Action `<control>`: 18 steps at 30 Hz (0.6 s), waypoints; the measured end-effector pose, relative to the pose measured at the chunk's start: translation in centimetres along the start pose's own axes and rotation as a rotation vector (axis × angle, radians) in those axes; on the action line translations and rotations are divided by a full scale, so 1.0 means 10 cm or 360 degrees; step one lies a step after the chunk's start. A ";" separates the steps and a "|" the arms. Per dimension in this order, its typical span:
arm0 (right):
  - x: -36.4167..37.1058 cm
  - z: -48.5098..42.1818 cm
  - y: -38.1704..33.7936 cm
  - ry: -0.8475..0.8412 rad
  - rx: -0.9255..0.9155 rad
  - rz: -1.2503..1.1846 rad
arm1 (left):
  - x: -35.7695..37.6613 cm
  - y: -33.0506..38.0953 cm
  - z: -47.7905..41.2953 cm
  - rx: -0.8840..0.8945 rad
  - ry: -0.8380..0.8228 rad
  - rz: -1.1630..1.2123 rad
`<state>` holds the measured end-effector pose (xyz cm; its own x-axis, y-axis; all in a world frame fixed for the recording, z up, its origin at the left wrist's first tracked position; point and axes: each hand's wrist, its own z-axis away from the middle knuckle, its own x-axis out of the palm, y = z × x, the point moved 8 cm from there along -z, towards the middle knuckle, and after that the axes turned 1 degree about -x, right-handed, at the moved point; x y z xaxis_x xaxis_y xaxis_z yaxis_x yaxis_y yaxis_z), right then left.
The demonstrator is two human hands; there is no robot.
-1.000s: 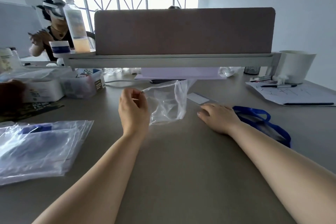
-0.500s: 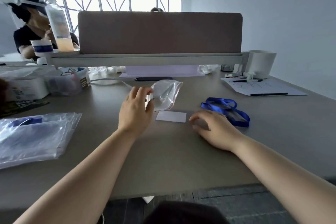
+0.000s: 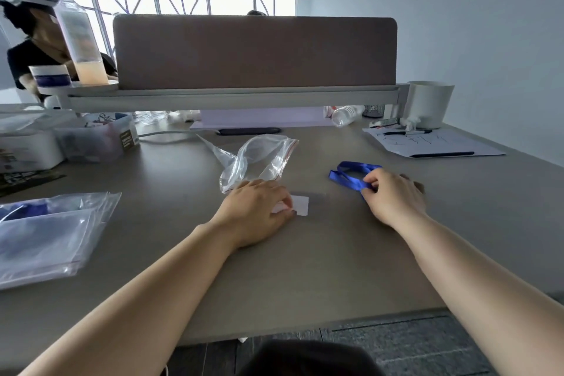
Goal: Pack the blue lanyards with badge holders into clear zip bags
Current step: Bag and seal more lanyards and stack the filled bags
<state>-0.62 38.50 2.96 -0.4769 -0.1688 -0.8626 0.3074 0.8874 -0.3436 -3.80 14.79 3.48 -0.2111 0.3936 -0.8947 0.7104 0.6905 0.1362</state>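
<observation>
The grey-brown desk (image 3: pixel 305 268) has a smooth, matt top. At its left lies a flat stack of filled bags (image 3: pixel 45 235), glossy clear film with blue showing through.

Just behind the left hand (image 3: pixel 259 210) lies the empty clear zip bag (image 3: pixel 256 159). It is thin, crumpled and puffed up, and its zip edge points to the right and away. The bag touches the knuckles of this hand, so the left hand is the nearer one to it.

The blue lanyard (image 3: pixel 351 175) is a flat satin ribbon in loose loops, to the right of the bag and apart from it. The right hand (image 3: pixel 393 195) pinches its near end between thumb and forefinger.

Between both hands lies the badge holder (image 3: pixel 302 204), a flat clear sleeve with a white card inside, its long axis going left to right. The left fingers are curled on its left end and seem to pinch it.

I judge that holder and ribbon must go up and to the left, into the bag mouth.
</observation>
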 end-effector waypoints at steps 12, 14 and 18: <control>-0.19 0.18 -0.38 0.0150 -0.0419 -0.1082 | 0.15 0.08 0.01 -0.0143 -0.0346 -0.0030; -0.18 0.19 -0.40 0.0067 -0.0403 -0.1262 | 0.14 0.10 0.01 -0.0189 -0.0375 0.0066; -0.14 0.21 -0.45 -0.0121 -0.0380 -0.1515 | 0.12 0.10 0.04 -0.0260 -0.0451 0.0205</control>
<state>0.40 33.80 4.93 -0.3821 -0.8779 -0.2887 -0.3564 0.4282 -0.8304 -3.06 15.69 2.33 0.0843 0.3157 -0.9451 0.5974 0.7431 0.3015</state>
